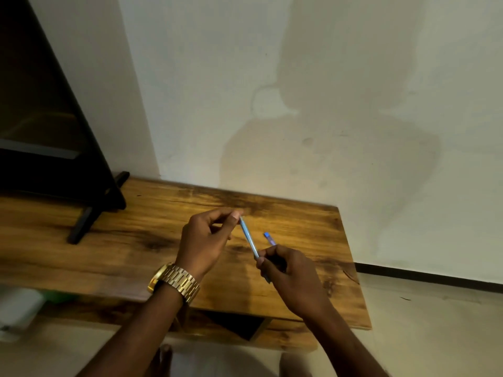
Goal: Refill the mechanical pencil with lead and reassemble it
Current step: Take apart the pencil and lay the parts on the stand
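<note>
A low wooden table (299,300) with dark grain streaks is set against a pale wall. At its ten o'clock corner a black screen's stand foot (81,224) is planted on the wood — nothing else can be made out lying directly on it.

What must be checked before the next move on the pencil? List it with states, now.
1. Light blue mechanical pencil held at its lower end by right hand: ok.
2. Left hand pinching the pencil's top end: ok.
3. Small blue-capped lead tube within reach beside right hand: ok.
4. Pencil cap off: cannot tell.
5. Lead inside: cannot tell.
6. Wooden table bare beneath the hands: ok.
</note>
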